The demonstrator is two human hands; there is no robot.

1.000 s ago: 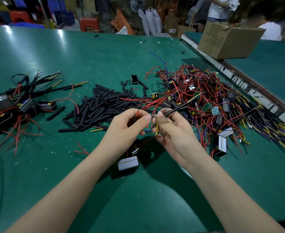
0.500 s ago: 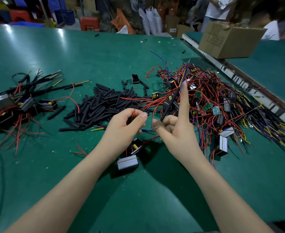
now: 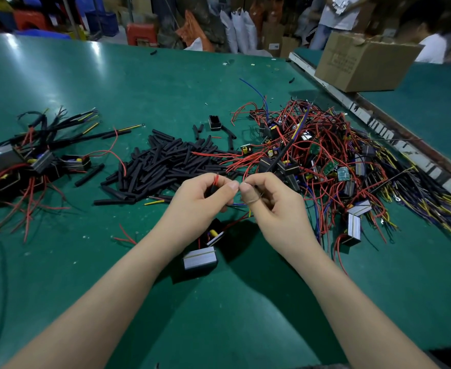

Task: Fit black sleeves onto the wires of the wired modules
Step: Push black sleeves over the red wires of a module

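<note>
Left of the middle lies the pile of black sleeves (image 3: 165,161). The left hand (image 3: 200,203) pinches a red wire (image 3: 216,179) — thin and bendy, best held near its tip. The right hand (image 3: 275,206) pinches a wire too, thumbs nearly touching. Its module (image 3: 200,258) sits below. Any sleeve between the fingers is hidden.

Both hands working wires over green table (image 3: 139,83).
Left hand (image 3: 205,201) pinches red wire (image 3: 216,179); right hand (image 3: 275,206) pinches wires beside it, thumbs nearly touching. Module (image 3: 199,259) below wrists, black sleeve pile (image 3: 165,163) behind, tangled modules (image 3: 325,161) right.
</note>
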